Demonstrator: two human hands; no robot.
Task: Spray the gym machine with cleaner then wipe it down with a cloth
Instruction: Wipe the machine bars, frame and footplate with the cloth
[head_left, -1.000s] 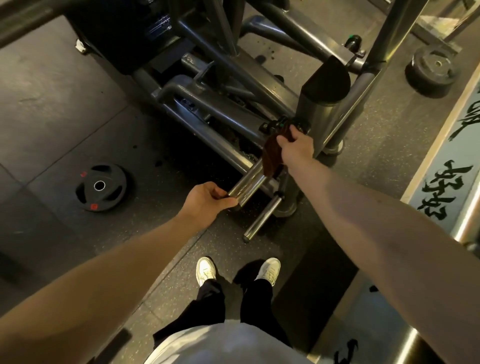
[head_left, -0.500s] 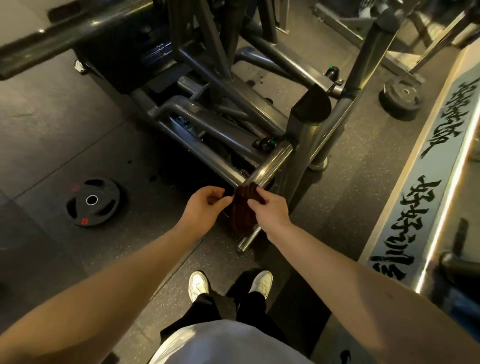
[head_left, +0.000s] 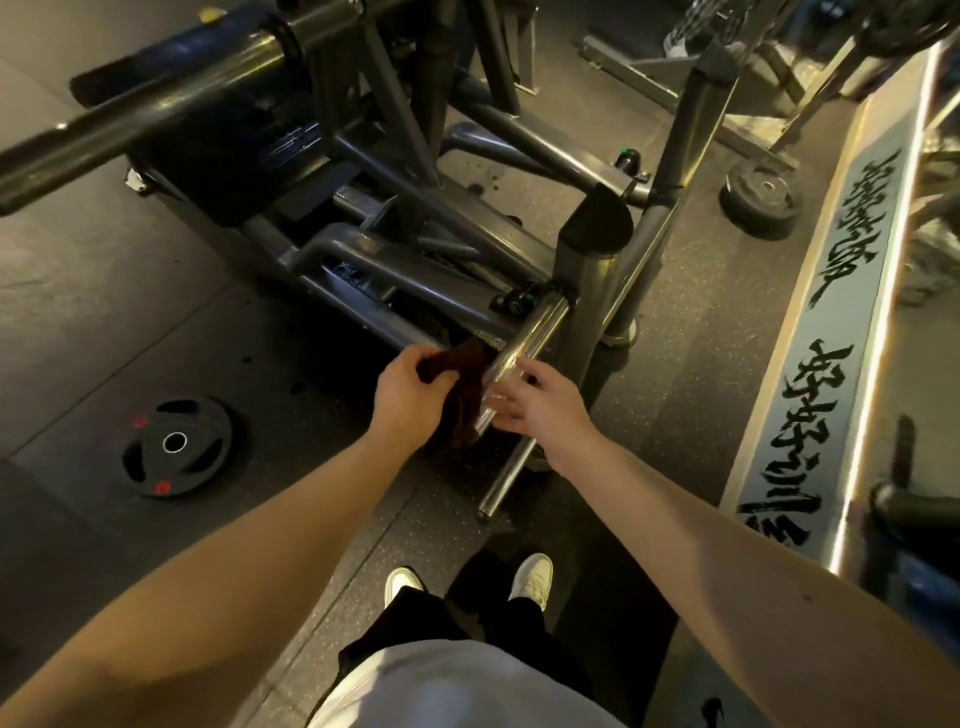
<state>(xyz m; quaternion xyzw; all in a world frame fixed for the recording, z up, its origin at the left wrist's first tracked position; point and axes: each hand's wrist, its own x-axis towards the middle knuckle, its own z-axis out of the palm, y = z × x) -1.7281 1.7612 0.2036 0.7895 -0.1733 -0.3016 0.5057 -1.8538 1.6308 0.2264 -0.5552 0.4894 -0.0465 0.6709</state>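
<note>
1. Passed over within the last half second: dark brown crumpled cloth (head_left: 461, 382), earlier pinched between both hands, now bunched in the left hand (head_left: 410, 400) alone.
2. Left hand knuckles-up, fingers and thumb curled round the cloth's upper end, just left of the polished chrome tubular peg (head_left: 530, 332) on the grey steel gym machine (head_left: 589, 280).
3. Cloth hanging from that grip against the left side of the peg's near end, lower edge draped toward the floor.
4. Right hand (head_left: 545, 415) off the cloth, fingers loosely spread and motion-blurred, holding nothing, at the peg's tip; contact with the metal impossible to tell.
5. Both bare forearms stretched forward and down, converging at the peg.
6. Thinner chrome rod (head_left: 506, 478) lower down, slanting out beneath the right wrist.
7. Black rubber weight plate with red marks (head_left: 176, 447) flat on the dark speckled floor (head_left: 104, 322), well apart to the left; another dark plate (head_left: 761, 200) beyond the machine's upright.
8. White shoes (head_left: 532, 577) at the bottom; pale panel with black brush lettering (head_left: 841, 332) along the right.
</note>
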